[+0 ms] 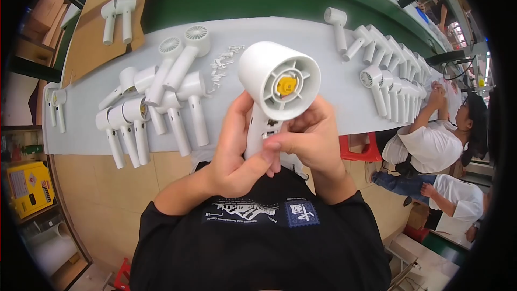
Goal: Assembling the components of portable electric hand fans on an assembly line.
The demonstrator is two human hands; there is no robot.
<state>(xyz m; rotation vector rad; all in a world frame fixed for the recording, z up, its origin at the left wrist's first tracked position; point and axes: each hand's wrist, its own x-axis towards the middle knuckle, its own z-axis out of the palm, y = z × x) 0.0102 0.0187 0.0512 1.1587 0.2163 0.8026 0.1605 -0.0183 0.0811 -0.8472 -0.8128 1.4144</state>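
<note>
A white handheld fan (252,78) is held up in front of my chest, its round head tilted toward me. Inside the spoked ring at the head's end shows a yellow centre piece (286,86). My left hand (232,153) is closed around the handle from the left. From the other side my right hand (314,139) grips the handle, its thumb pressing near a small opening below the head. A small pale piece (266,136) shows at that thumb tip; whether it is loose or fitted I cannot tell. My fingers hide the lower handle.
Several white fan bodies (175,121) lie on the pale table (231,32) at left, beside scattered small white parts (219,67). Rows of fans (396,94) line the right side. Two more rest on cardboard (99,35). Co-workers (431,143) sit at right near a red stool (360,148).
</note>
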